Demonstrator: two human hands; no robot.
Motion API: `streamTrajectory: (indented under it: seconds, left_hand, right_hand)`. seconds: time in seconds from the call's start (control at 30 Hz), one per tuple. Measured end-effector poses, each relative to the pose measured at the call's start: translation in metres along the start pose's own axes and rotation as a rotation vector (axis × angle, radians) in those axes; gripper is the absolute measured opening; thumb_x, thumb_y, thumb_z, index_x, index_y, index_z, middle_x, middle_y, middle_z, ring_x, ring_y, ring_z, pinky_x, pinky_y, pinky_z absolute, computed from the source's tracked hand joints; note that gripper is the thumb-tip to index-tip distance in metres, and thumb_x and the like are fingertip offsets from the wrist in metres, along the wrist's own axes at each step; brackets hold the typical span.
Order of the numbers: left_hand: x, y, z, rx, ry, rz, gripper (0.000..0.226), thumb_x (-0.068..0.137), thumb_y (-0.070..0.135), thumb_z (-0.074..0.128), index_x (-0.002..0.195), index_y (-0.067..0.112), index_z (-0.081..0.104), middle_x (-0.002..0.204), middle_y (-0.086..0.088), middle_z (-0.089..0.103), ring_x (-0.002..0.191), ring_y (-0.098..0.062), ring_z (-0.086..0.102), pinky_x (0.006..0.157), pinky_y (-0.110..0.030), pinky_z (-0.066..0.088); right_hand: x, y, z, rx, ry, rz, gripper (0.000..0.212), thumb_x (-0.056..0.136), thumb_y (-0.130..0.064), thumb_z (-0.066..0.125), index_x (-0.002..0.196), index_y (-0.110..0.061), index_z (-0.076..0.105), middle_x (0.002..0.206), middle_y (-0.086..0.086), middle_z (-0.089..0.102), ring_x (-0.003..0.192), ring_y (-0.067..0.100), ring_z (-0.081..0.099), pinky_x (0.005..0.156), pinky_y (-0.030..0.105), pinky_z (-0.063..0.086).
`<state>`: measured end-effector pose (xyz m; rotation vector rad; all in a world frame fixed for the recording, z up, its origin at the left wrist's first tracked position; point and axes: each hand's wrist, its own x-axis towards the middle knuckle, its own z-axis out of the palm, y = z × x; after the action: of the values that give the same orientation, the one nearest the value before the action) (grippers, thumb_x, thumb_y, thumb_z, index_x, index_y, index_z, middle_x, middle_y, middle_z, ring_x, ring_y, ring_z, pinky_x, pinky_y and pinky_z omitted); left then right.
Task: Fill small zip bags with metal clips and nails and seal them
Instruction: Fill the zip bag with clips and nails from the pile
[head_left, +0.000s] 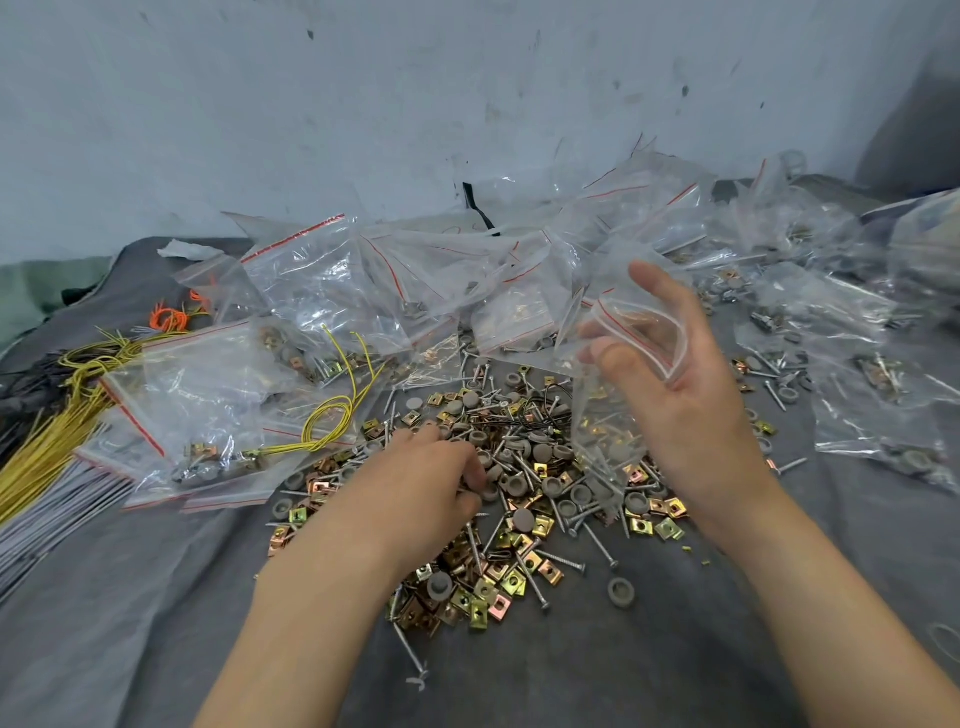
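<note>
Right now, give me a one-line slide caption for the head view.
Right hand holds a zip bag open over the pile of clips and nails; left hand reaches into the pile.

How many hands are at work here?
2. The bare left hand lies on the loose pile of gold metal clips and grey nails; the bare right hand holds a small clear zip bag open.

Back wall (363, 104): pale blue-grey, plaster scuffed, dark flecks and scratches throughout. Work surface covered by a grey cloth (156, 597), wrinkled, running up to the wall's base. Far left edge: a fold of pale green fabric (36, 291) beside the cloth. Upper right corner: a dark grey shape (914, 130), blurred, cannot be identified. Light even and cool; shadows soft.
</note>
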<state>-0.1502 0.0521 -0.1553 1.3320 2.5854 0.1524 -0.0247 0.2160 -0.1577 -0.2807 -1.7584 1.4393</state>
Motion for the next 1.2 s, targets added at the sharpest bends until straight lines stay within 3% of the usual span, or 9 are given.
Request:
streamTrajectory:
  seconds: [0.13, 0.4, 0.57, 0.77, 1.03, 1.2]
  left_hand:
    - [0.000, 0.003, -0.002, 0.044, -0.008, -0.024, 0.022, 0.097, 0.035, 0.053, 0.118, 0.033, 0.061, 0.121, 0.003, 0.048, 0.125, -0.021, 0.041, 0.100, -0.036, 0.040]
    - [0.001, 0.012, 0.004, 0.228, 0.001, -0.071, 0.032, 0.099, 0.033, 0.050, 0.127, 0.020, 0.058, 0.129, -0.004, 0.048, 0.128, -0.026, 0.040, 0.109, -0.045, 0.038]
    - [0.002, 0.014, 0.005, 0.242, 0.003, -0.070, 0.030, 0.100, 0.028, 0.047, 0.128, 0.019, 0.053, 0.132, -0.005, 0.047, 0.127, -0.025, 0.039, 0.104, -0.041, 0.039]
    - [0.001, 0.019, 0.008, 0.238, 0.045, -0.073, 0.026, 0.098, 0.026, 0.049, 0.123, 0.019, 0.048, 0.128, -0.001, 0.049, 0.123, -0.023, 0.044, 0.104, -0.039, 0.041]
    - [-0.007, 0.031, 0.006, 0.379, -0.005, -0.167, 0.027, 0.098, 0.014, 0.044, 0.125, 0.015, 0.048, 0.142, -0.012, 0.038, 0.130, -0.031, 0.038, 0.094, -0.042, 0.044]
    - [-0.005, 0.028, 0.008, 0.397, 0.028, -0.179, 0.023, 0.098, 0.017, 0.046, 0.120, 0.014, 0.052, 0.132, -0.008, 0.044, 0.126, -0.029, 0.041, 0.091, -0.039, 0.044]
  right_hand:
    - [0.001, 0.000, 0.000, 0.002, 0.002, -0.007, 0.056, 0.091, -0.030, 0.064, 0.142, -0.037, 0.043, 0.122, 0.001, 0.067, 0.116, 0.007, 0.064, 0.101, 0.020, 0.047]
    - [0.001, 0.002, -0.001, 0.013, -0.003, -0.012, 0.056, 0.092, -0.027, 0.063, 0.143, -0.036, 0.042, 0.119, 0.005, 0.066, 0.115, 0.008, 0.064, 0.099, 0.017, 0.048]
    - [0.001, 0.001, -0.002, -0.006, -0.003, -0.003, 0.058, 0.088, -0.033, 0.063, 0.142, -0.039, 0.042, 0.121, 0.003, 0.065, 0.116, 0.011, 0.063, 0.100, 0.026, 0.049]
    - [0.001, 0.001, -0.002, -0.007, 0.007, -0.005, 0.057, 0.089, -0.034, 0.063, 0.142, -0.040, 0.042, 0.121, 0.004, 0.065, 0.116, 0.013, 0.064, 0.100, 0.027, 0.050]
    - [0.002, 0.004, -0.002, -0.011, -0.004, -0.001, 0.057, 0.089, -0.034, 0.063, 0.141, -0.041, 0.042, 0.121, 0.003, 0.065, 0.116, 0.013, 0.064, 0.101, 0.029, 0.048]
    - [0.001, 0.004, -0.003, -0.018, -0.007, 0.001, 0.056, 0.089, -0.035, 0.063, 0.140, -0.045, 0.043, 0.121, 0.003, 0.064, 0.115, 0.013, 0.064, 0.099, 0.027, 0.050]
